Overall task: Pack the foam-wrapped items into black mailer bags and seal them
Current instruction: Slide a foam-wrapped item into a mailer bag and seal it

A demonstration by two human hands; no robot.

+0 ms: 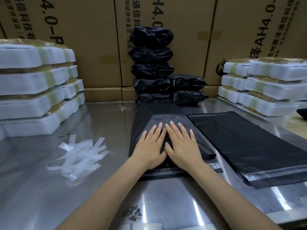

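Observation:
A filled black mailer bag [149, 120] lies flat on the metal table in front of me. My left hand [150, 146] and my right hand [181, 145] press down on it side by side, fingers straight and spread, thumbs almost touching. The bag's flap end [166, 173] points toward me. A pile of flat black mailer bags [249, 143] lies just to the right. Foam-wrapped items are stacked at the left [33, 83] and at the right [265, 85]. Sealed black packages [152, 67] stand in two stacks at the back centre.
Several peeled white liner strips [81, 155] lie loose on the table [49, 196] at the left. Large cardboard boxes [93, 39] form a wall behind everything. A dark object [302, 113] shows at the far right edge.

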